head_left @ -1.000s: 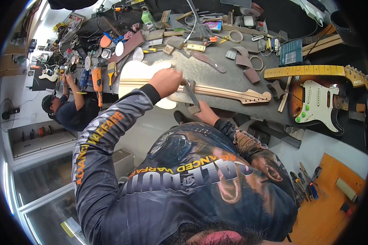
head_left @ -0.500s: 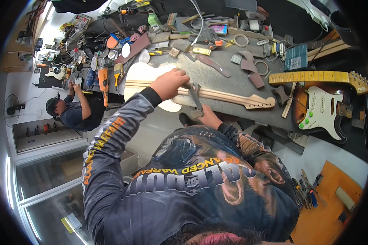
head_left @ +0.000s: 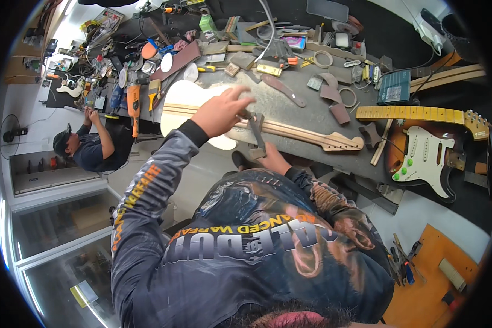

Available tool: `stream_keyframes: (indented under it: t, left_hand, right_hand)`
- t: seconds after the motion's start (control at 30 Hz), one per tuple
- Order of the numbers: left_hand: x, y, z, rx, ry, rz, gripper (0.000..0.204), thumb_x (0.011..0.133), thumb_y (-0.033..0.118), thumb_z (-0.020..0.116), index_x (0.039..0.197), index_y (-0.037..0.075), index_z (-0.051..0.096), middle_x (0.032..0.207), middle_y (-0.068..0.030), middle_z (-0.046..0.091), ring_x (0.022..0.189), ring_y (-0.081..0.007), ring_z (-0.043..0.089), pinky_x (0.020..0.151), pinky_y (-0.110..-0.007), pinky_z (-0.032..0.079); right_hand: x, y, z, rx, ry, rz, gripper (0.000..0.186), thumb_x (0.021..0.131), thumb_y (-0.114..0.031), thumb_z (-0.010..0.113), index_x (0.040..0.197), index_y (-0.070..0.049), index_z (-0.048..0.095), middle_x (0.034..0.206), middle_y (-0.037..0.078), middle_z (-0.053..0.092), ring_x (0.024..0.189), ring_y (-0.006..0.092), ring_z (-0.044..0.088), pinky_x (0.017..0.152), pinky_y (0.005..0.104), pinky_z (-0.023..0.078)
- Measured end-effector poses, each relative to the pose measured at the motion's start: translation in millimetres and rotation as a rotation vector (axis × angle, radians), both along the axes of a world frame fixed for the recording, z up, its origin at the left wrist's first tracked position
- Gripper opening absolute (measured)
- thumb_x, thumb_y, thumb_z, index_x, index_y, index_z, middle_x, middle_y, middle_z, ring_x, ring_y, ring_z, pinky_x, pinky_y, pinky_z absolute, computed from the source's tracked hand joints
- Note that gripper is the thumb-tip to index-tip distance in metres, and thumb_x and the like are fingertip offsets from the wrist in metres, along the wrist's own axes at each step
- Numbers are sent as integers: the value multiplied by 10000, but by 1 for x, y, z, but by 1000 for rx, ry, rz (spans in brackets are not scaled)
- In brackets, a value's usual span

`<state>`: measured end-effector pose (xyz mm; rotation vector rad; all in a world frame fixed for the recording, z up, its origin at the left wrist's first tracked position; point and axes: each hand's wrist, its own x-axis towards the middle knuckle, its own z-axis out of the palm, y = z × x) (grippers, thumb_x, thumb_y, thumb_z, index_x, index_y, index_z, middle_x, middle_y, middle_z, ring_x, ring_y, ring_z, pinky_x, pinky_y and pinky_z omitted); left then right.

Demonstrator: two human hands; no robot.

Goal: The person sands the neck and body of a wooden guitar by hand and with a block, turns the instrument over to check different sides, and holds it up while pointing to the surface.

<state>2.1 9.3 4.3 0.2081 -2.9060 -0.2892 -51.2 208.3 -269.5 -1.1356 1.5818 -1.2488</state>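
Note:
My left hand (head_left: 220, 113) is over the cream guitar body (head_left: 177, 95), fingers loosely spread and raised at the top end of a grey bar-shaped tool (head_left: 257, 131); whether the thumb touches it is hidden. My right hand (head_left: 273, 159) grips the tool's lower end at the near edge of the guitar. The tool lies crosswise over the striped wooden neck (head_left: 303, 133), whose headstock (head_left: 343, 141) extends to the right. A brown leather-like strip (head_left: 281, 89) and pale dust lie beyond the neck.
The bench (head_left: 317, 158) holds sandpaper strips (head_left: 339, 113), an orange power tool (head_left: 132, 104), a teal case (head_left: 393, 86) and a sunburst guitar (head_left: 421, 156) at right. A co-worker (head_left: 93, 147) works at the left. An orange board with tools (head_left: 426, 284) is at lower right.
My left hand's fingers have loosened from the tool's upper end and lifted apart. My right hand stays on the lower end. The co-worker's hands have shifted slightly.

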Motion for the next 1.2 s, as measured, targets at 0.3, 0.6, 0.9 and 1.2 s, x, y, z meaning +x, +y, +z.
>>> stream_keyframes:
  t: [0.3,0.6,0.9,1.2]
  left_hand:
    - [-14,7,-6,-43,-538,403,194,941,170,702,1074,57,619,955,-180,706,1037,-318,695,798,-444,565]
    - [15,-4,-15,-14,-175,30,342,909,213,749,1198,82,621,958,-141,725,980,-334,705,805,-466,563]
    - [5,-12,-19,-76,-303,418,416,915,459,713,776,68,751,758,-152,704,820,-365,712,703,-482,564]
    - [17,-22,-37,439,-271,246,301,920,229,786,1096,9,680,985,-160,759,954,-335,745,875,-399,577]
  right_hand:
    - [5,1,-13,-10,55,-2,461,870,-199,798,1140,51,521,1156,325,576,1147,522,532,999,539,449]
    - [0,3,-7,9,74,23,512,858,-217,809,1194,39,521,1207,306,578,1191,503,527,1018,528,444]
    - [4,-1,-13,100,172,88,594,855,-238,811,1302,-18,487,1281,250,574,1272,456,506,1049,564,389]
    - [-2,-2,-6,71,121,110,533,893,-161,755,1344,-39,498,1297,245,574,1283,451,501,1069,553,395]
